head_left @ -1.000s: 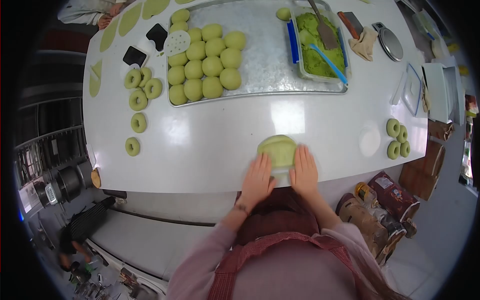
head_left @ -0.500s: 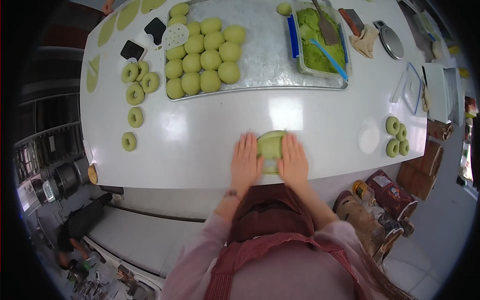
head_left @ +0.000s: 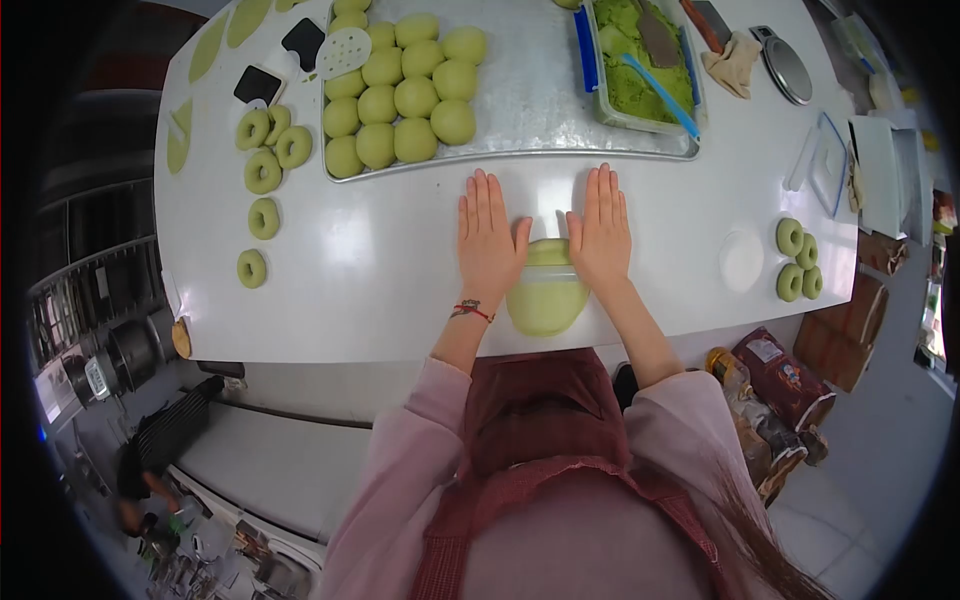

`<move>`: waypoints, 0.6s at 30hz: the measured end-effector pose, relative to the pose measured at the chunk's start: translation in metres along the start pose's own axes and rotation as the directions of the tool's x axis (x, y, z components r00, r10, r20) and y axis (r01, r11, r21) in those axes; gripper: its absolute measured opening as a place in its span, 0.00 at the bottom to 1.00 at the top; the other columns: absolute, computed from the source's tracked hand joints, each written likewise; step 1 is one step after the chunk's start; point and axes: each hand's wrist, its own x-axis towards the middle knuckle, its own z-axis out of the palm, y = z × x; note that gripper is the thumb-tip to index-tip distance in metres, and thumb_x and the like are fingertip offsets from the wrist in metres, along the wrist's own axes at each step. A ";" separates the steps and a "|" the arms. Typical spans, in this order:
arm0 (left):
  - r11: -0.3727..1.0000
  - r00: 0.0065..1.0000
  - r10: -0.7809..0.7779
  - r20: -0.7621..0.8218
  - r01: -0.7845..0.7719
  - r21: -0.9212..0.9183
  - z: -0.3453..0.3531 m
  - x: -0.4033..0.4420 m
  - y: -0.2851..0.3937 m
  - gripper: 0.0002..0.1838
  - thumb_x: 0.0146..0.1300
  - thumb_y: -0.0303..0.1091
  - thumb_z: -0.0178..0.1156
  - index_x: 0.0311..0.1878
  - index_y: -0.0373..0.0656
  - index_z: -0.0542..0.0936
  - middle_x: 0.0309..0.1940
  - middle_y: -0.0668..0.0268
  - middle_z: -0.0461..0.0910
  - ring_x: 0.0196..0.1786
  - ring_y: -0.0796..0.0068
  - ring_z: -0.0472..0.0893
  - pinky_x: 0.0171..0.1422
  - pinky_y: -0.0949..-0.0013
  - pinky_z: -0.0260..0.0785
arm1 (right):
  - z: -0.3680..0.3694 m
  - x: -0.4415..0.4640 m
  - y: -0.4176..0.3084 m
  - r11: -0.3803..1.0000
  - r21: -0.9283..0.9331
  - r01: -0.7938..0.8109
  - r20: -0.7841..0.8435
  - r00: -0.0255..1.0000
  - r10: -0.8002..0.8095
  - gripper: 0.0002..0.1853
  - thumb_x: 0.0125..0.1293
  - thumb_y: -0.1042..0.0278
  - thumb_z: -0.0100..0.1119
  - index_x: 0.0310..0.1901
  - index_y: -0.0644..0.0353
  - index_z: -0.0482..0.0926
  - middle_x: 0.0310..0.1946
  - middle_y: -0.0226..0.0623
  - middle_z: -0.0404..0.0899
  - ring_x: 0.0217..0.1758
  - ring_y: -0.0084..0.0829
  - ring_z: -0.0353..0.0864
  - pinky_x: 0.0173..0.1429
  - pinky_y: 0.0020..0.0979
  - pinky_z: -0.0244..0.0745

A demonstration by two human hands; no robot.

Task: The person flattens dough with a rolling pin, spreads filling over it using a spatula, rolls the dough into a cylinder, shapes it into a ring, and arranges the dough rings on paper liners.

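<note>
A flat piece of green dough (head_left: 547, 307) lies on the white table in front of me, with a rounded near edge. Across it runs a pale, see-through rolling pin (head_left: 551, 273), visible only between my hands. My left hand (head_left: 490, 240) is stretched flat over the pin's left end, fingers pointing away from me. On the other end rests my right hand (head_left: 602, 235), equally flat, its thumb pointing inward. Both palms cover the pin's ends, and neither hand's fingers wrap round it.
Beyond my hands, a metal tray (head_left: 530, 90) holds rows of green dough balls (head_left: 416, 97) and a tub of green filling (head_left: 640, 70). Dough rings (head_left: 263, 218) lie at left, more rings (head_left: 790, 237) at right. A scale (head_left: 787, 70) and cloth (head_left: 733, 63) are at back right.
Both hands have slid forward, away from my body, and the rolling pin has moved with them across the dough. More of the dough's near part now shows.
</note>
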 end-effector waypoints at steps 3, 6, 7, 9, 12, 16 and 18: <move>0.998 0.954 0.067 0.294 -0.067 -0.010 -0.009 -0.077 0.008 0.44 0.63 0.48 0.62 0.75 0.30 0.59 0.76 0.46 0.59 0.79 0.51 0.58 0.81 0.49 0.50 | -0.005 -0.086 0.001 0.988 0.059 0.139 0.249 0.957 -0.150 0.39 0.66 0.55 0.58 0.74 0.67 0.60 0.76 0.49 0.60 0.79 0.47 0.57 0.80 0.46 0.53; 0.987 0.894 0.143 0.425 -0.094 -0.134 -0.013 -0.109 0.008 0.45 0.63 0.48 0.62 0.75 0.31 0.59 0.76 0.46 0.58 0.79 0.51 0.57 0.81 0.50 0.49 | -0.020 -0.139 -0.004 0.966 0.119 0.229 0.304 0.918 -0.255 0.39 0.66 0.55 0.58 0.74 0.66 0.61 0.76 0.48 0.59 0.80 0.46 0.57 0.80 0.46 0.52; 0.980 0.909 0.170 0.380 -0.116 -0.162 -0.013 -0.117 0.007 0.45 0.63 0.49 0.62 0.76 0.31 0.58 0.77 0.46 0.58 0.80 0.50 0.57 0.82 0.50 0.48 | -0.017 -0.111 -0.007 0.984 0.082 0.160 0.289 0.941 -0.178 0.38 0.66 0.55 0.57 0.74 0.66 0.61 0.76 0.47 0.59 0.80 0.46 0.57 0.80 0.46 0.52; 1.000 0.990 0.022 0.138 -0.021 -0.010 -0.001 -0.028 0.001 0.43 0.66 0.49 0.58 0.76 0.29 0.57 0.77 0.45 0.56 0.80 0.48 0.55 0.82 0.49 0.47 | -0.008 -0.017 -0.010 0.997 0.026 0.078 0.172 0.982 -0.082 0.38 0.67 0.56 0.57 0.74 0.65 0.61 0.77 0.47 0.58 0.80 0.45 0.57 0.80 0.45 0.52; 0.990 0.993 -0.114 -0.028 0.116 0.078 0.005 -0.011 0.006 0.42 0.68 0.48 0.57 0.76 0.28 0.56 0.77 0.43 0.55 0.80 0.46 0.54 0.82 0.48 0.46 | 0.000 0.016 0.001 0.994 0.059 0.094 0.093 0.991 -0.099 0.37 0.66 0.58 0.56 0.74 0.66 0.61 0.77 0.47 0.58 0.80 0.44 0.57 0.80 0.45 0.53; 0.990 0.942 0.090 0.323 -0.049 -0.134 0.004 -0.102 0.042 0.45 0.65 0.50 0.59 0.75 0.27 0.57 0.76 0.41 0.56 0.79 0.44 0.55 0.82 0.46 0.46 | -0.020 -0.100 0.018 1.000 0.023 0.011 0.236 0.972 -0.016 0.34 0.66 0.65 0.50 0.74 0.66 0.62 0.76 0.48 0.60 0.79 0.45 0.59 0.79 0.45 0.55; 0.989 0.939 0.118 0.324 -0.081 -0.126 0.004 -0.107 0.043 0.45 0.64 0.50 0.60 0.75 0.27 0.57 0.76 0.41 0.56 0.79 0.44 0.55 0.81 0.47 0.46 | -0.033 -0.108 0.019 0.999 0.038 -0.010 0.275 0.961 -0.001 0.34 0.65 0.67 0.49 0.73 0.67 0.62 0.75 0.49 0.61 0.79 0.46 0.60 0.79 0.45 0.55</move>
